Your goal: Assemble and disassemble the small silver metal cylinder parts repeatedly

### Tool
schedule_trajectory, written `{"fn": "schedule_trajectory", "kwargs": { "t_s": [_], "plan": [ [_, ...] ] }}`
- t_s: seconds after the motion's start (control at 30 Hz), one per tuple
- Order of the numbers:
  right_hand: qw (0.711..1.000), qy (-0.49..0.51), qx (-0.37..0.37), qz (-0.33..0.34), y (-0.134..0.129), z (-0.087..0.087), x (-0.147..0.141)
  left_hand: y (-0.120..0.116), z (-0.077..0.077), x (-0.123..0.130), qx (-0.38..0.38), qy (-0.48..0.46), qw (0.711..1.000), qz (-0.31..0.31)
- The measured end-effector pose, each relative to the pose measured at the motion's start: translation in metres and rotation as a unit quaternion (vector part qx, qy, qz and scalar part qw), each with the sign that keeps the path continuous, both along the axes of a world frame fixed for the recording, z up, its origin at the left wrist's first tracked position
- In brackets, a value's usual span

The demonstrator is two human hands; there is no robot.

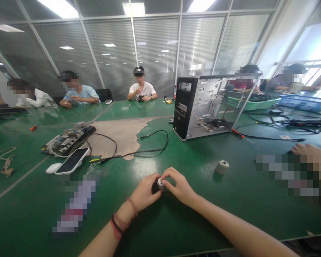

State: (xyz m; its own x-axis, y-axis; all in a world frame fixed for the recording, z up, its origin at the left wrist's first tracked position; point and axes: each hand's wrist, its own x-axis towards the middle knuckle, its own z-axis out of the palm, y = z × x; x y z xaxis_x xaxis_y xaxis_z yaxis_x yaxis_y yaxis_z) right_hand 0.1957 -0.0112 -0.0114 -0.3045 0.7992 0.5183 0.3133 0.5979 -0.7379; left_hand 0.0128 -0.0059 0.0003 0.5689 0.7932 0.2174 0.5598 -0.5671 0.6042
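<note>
Just in front of me, a small grey cylinder with a pale end cap [161,183], like a small motor, stands between my hands at the table. My left hand [146,192] curls its thumb and fingers around the cylinder's side. From the right, my right hand [178,184] has its thumb and forefinger pinched at the pale top; any tiny part between those fingertips is too small to make out. A second, similar cylinder [222,167] stands upright on the green table [192,221], off to the right and apart from my hands.
An open computer case [203,107] stands beyond my right hand, with a red screwdriver [239,133] beside it. A phone [74,162], a circuit assembly [69,137] and a black cable [160,150] lie to the left and ahead. Another person's hand [309,153] rests at right.
</note>
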Motion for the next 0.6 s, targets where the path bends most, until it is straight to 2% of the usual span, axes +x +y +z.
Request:
{"fn": "schedule_trajectory", "kwargs": {
  "t_s": [0.37, 0.6],
  "plan": [
    [1.0, -0.005, 0.012, -0.005, 0.0013, -0.0011, 0.0001, 0.0, -0.0006, -0.0008, -0.002, -0.002, 1.0, 0.0],
    [0.999, 0.009, 0.013, -0.031, 0.0052, 0.0003, 0.007, -0.0001, 0.0026, -0.0007, -0.008, 0.005, 1.0, -0.007]
  ]
}}
